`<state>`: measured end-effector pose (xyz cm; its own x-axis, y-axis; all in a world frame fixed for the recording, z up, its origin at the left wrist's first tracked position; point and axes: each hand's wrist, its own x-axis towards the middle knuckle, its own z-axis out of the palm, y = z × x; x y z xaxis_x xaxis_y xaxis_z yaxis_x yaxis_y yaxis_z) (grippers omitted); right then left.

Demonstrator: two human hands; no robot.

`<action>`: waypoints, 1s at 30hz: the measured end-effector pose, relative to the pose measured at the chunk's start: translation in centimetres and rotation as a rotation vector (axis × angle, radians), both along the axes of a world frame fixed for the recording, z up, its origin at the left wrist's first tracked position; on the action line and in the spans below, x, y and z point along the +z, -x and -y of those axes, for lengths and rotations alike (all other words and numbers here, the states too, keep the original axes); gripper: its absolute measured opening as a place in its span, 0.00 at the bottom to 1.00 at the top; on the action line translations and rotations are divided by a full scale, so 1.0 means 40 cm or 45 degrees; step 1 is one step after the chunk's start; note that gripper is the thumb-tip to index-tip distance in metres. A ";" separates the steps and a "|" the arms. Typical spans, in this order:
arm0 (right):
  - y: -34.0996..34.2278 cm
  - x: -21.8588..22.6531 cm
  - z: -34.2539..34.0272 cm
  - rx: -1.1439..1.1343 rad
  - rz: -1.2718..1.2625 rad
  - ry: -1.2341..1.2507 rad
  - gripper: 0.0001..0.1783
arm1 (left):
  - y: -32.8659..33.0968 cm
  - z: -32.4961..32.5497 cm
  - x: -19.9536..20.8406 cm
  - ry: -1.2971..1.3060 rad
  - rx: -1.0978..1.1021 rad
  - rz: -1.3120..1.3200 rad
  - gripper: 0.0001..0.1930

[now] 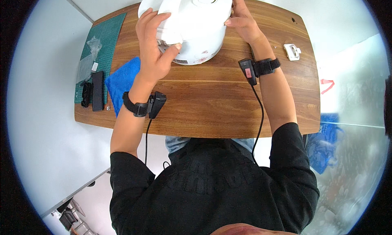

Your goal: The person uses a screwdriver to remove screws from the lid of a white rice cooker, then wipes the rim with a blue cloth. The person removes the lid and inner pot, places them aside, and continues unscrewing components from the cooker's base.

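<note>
A white rice cooker [198, 31] with a small floral print on its side stands at the far middle of the wooden table, its upper end cut off by the picture's edge. My left hand [155, 45] grips its left side, thumb on the near edge and fingers over the top by the raised white handle. On the opposite side, my right hand [242, 20] is curled against the body with its thumb on the near face; some of its fingers are hidden behind the cooker. Both wrists wear black straps with cabled black boxes.
At the left lies a green cutting mat [107, 35] with a clear plastic bag [93, 49] and a dark oblong case [98, 91]. A blue cloth [124, 77] lies beside it. A small white plastic part [292, 52] rests at the right of the table [204, 108].
</note>
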<state>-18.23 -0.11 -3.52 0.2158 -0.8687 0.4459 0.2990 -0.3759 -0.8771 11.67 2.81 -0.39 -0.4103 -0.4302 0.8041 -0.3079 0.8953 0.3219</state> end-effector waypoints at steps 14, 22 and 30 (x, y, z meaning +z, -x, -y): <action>-0.009 -0.028 0.014 -0.171 -0.036 0.081 0.58 | -0.038 0.022 -0.028 -0.167 -0.080 -0.086 0.35; -0.030 -0.034 0.003 -0.164 0.194 0.154 0.44 | -0.046 0.042 -0.038 -0.187 -0.080 -0.099 0.36; -0.018 -0.028 -0.003 -0.191 0.169 0.117 0.42 | -0.049 0.068 -0.049 -0.332 -0.146 -0.270 0.39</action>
